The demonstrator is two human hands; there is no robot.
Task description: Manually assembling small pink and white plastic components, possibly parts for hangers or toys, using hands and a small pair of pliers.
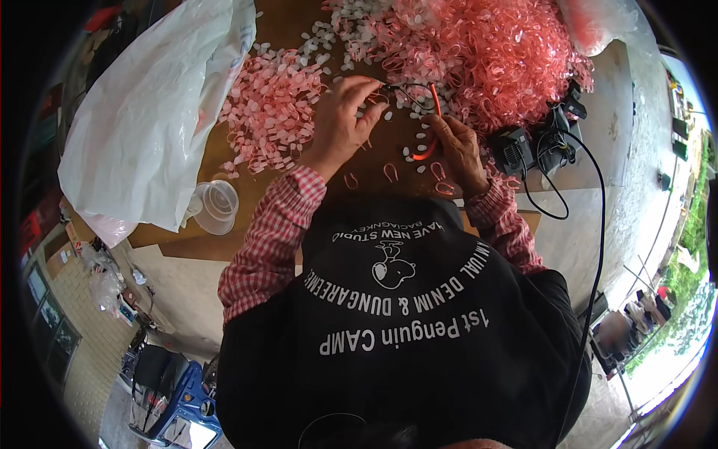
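Note:
My left hand [345, 120] is over the brown table, index finger and thumb curled toward each other. A small pinkish piece shows by its fingertips, too small to make out. My right hand [458, 146] is closed round an orange-handled tool [436, 101] that looks like pliers. Its thin dark end points left and reaches my left index fingertip. Left of my left hand lies a heap of pink loops with pale oval ends [271, 105]. Several single pink U-shaped loops [390, 172] lie nearer me, and white oval pieces [420, 138] are scattered between my hands.
A large heap of pink loops [493, 60] fills the far right. A white plastic bag [157, 105] covers the left side, with a clear round tub [218, 207] beside it. Black boxy devices with cables [523, 150] stand right of my right hand.

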